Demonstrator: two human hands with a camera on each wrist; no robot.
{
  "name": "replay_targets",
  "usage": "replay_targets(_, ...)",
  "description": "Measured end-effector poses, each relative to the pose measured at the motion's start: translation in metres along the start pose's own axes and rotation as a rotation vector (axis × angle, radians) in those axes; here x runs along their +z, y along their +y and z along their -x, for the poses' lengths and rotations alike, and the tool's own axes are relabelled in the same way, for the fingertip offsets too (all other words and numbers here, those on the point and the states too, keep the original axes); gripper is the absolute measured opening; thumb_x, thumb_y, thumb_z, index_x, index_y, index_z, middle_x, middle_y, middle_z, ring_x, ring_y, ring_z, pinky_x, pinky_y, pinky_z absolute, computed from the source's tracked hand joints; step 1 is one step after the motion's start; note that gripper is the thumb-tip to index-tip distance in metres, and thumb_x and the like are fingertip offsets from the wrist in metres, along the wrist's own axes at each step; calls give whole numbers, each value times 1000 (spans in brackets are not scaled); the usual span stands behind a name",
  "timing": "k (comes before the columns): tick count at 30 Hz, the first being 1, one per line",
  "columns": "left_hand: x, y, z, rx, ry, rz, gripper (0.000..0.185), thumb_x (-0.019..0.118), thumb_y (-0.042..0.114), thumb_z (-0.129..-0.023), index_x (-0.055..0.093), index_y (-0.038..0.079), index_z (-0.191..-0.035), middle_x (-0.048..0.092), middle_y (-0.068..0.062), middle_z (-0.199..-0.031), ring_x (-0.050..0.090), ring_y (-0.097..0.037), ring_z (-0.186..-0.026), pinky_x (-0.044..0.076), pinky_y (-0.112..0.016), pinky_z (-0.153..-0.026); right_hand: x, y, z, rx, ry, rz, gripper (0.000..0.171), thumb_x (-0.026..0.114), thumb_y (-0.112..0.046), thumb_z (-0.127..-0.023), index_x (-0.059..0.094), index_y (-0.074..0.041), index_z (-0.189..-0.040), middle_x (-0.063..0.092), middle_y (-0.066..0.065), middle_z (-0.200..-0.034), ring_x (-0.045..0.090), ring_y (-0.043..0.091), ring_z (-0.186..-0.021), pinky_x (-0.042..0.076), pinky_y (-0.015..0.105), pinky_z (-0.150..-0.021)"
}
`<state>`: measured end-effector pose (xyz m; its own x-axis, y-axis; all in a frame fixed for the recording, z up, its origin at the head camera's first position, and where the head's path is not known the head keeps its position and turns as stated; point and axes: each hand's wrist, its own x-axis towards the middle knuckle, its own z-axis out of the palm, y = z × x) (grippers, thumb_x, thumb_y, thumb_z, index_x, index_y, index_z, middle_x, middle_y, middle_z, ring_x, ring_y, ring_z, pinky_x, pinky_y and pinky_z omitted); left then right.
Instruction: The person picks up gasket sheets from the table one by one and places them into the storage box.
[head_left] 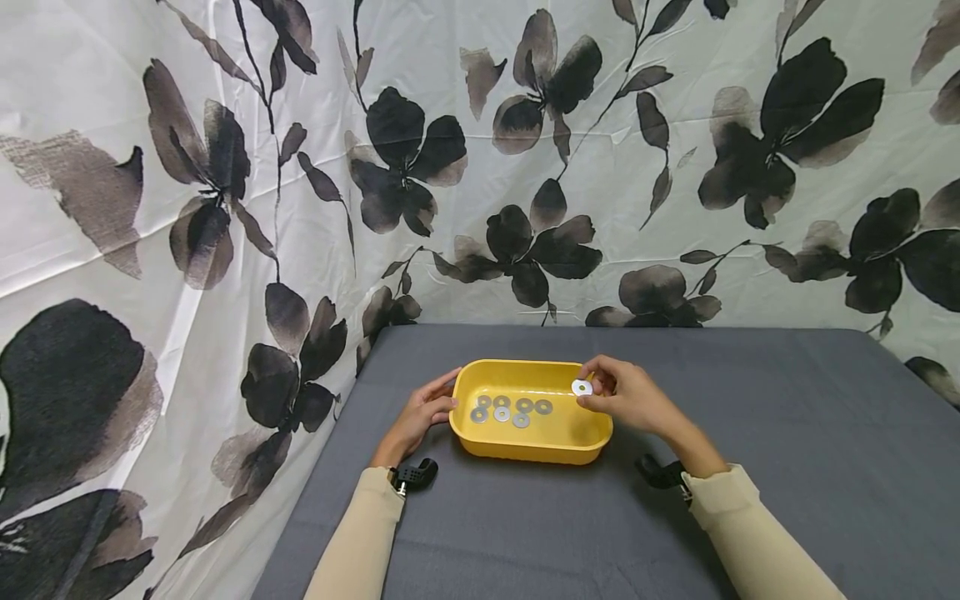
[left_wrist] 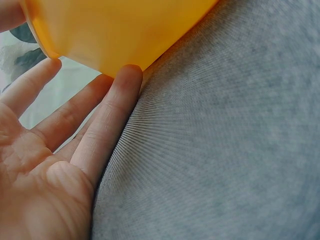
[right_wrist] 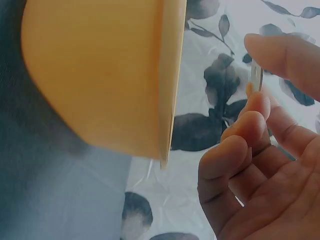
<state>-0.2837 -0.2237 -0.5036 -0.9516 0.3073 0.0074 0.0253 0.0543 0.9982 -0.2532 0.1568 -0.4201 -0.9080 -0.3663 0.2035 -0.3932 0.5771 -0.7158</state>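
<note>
Now holding one washer (head_left: 581, 387) in the right hand (head_left: 630, 398), pinched flat between thumb and forefinger, just above the right end of the yellow tray (head_left: 491, 446); in the right wrist view the same washer (right_wrist: 256, 76) shows edge-on between the fingertips (right_wrist: 260, 105), a little apart from the tray rim. Keeping the pinch narrow and on the two faces of the washer, not on its edge, probably gives the best control, because such a thin metal ring slips easily. Better to bring it low over the tray floor before loosening the thumb, so that no bounce or roll carries it over the rim. Six more washers (head_left: 510, 407) already lying in a loose group on the tray floor, toward its left end; good to keep the held one from knocking into them. Left hand (head_left: 420, 417) with straight, relaxed fingers against the outer wall at the left end of the tray, little finger (left_wrist: 112, 117) along the grey tablecloth (left_wrist: 225, 150): touching and steadying only, not gripping. Worth keeping this light pressure, since the tray stands near the middle of the table, toward its far left corner, and could slide on the cloth
</note>
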Motion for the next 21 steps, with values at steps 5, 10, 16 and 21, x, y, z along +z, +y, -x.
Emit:
replay_targets(5,0,-1,0,6,-1,2,60,63,15,-98,47,23,-155,50,-13,-156,56,-36,-136,59,-35,-93,12,-6,-5,-17,-17,-12,29,83,-17,-85,66,-8,-107,54,3,-82,49,15,-71,41,24,-60)
replay_targets(10,0,-1,-1,8,-2,1,60,63,15,-97,47,24,-155,50,-13,-156,56,-35,-136,60,-34,-93,25,-11,-10,-35,-34,-19,27,84,-15,-84,66,-9,-105,55,2,-80,50,15,-70,41,23,-61)
replay_targets(16,-1,-2,-2,12,-9,11,62,63,14,-97,46,23,-156,49,-13,-157,54,-35,-138,60,-33,-92,36,-18,-16,-76,-59,-49,27,84,-13,-83,67,-10,-103,56,1,-81,50,14,-70,42,22,-61)
replay_targets(21,-1,-3,-1,16,-7,10,62,63,13,-97,46,22,-156,48,-13,-158,54,-36,-138,60,-32,-92,46,-22,-23,-151,-86,-84,25,84,-10,-82,69,-9,-103,57,2,-79,50,12,-68,43,22,-62)
